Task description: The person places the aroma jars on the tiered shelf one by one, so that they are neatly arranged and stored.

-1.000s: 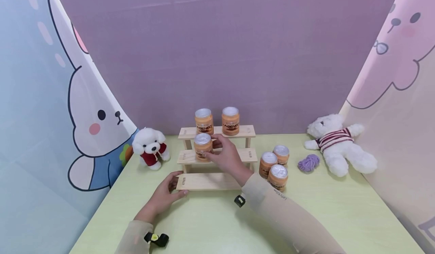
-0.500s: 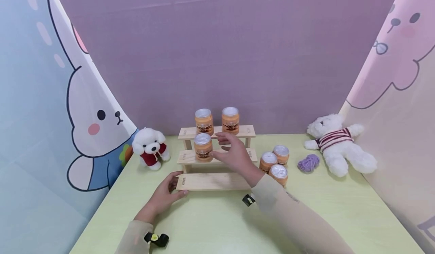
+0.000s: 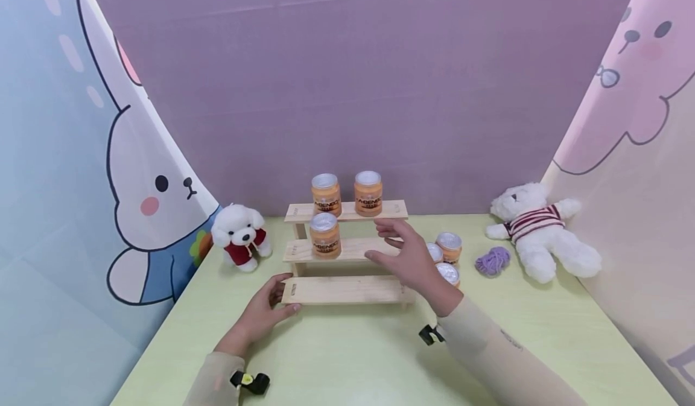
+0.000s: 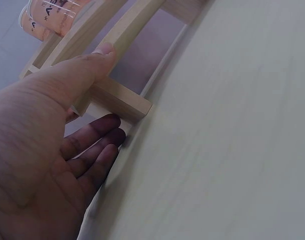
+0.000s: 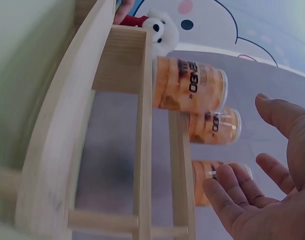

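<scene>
A three-tier wooden display stand [image 3: 342, 290] is in the middle of the head view. My left hand [image 3: 262, 312] holds its lower left end, thumb on the front edge and fingers round the side by the leg, as the left wrist view shows. One orange can [image 3: 325, 237] with a silver lid stands upright on the middle tier, at the left. Two matching cans, a left one [image 3: 326, 196] and a right one [image 3: 368, 195], stand on the top tier. My right hand [image 3: 409, 258] hovers in front of the stand's right end, fingers spread and holding nothing.
Several more orange cans [image 3: 449, 249] are grouped on the table right of the stand, partly hidden by my right hand. Beyond them lie a purple yarn bundle [image 3: 493, 262] and a white teddy bear [image 3: 543, 231]. A white toy dog [image 3: 241, 237] sits left of the stand.
My right hand has let go of the can on the middle tier and drawn back to the right. That can stays in place. The left hand has not moved.
</scene>
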Demonstrator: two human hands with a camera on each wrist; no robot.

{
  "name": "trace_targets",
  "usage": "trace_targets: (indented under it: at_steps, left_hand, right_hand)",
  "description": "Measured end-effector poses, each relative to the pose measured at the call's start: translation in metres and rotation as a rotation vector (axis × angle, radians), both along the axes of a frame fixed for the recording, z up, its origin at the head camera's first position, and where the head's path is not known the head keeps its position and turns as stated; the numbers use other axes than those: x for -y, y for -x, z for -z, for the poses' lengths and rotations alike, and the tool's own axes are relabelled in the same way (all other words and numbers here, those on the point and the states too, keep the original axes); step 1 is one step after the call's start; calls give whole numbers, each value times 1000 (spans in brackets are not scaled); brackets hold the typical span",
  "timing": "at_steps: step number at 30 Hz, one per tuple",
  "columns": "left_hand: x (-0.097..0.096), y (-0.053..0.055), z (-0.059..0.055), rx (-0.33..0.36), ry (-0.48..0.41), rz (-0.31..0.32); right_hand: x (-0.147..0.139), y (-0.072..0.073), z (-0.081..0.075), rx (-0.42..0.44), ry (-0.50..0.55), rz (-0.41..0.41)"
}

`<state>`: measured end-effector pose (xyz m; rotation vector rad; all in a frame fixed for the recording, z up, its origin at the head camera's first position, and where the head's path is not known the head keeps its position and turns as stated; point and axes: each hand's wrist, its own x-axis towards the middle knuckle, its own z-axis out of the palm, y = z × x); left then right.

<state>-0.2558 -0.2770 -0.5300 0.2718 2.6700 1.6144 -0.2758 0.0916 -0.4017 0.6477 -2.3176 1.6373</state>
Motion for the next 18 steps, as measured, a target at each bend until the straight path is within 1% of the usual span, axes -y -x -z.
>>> trace_targets:
  at_steps: [5, 10, 15, 18]
  left_hand:
    - [1, 1, 1, 20, -1, -5]
    - [2, 2, 2, 25, -9, -8]
    - [3, 2, 3, 20, -14, 2]
    - [3, 2, 3, 18, -8, 1]
  right_hand:
    - [-21, -8, 2, -8, -21, 38]
    - [-40, -16, 6, -24, -42, 44]
    - [-61, -24, 15, -22, -35, 65]
    - [-75, -28, 23, -17, -41, 98]
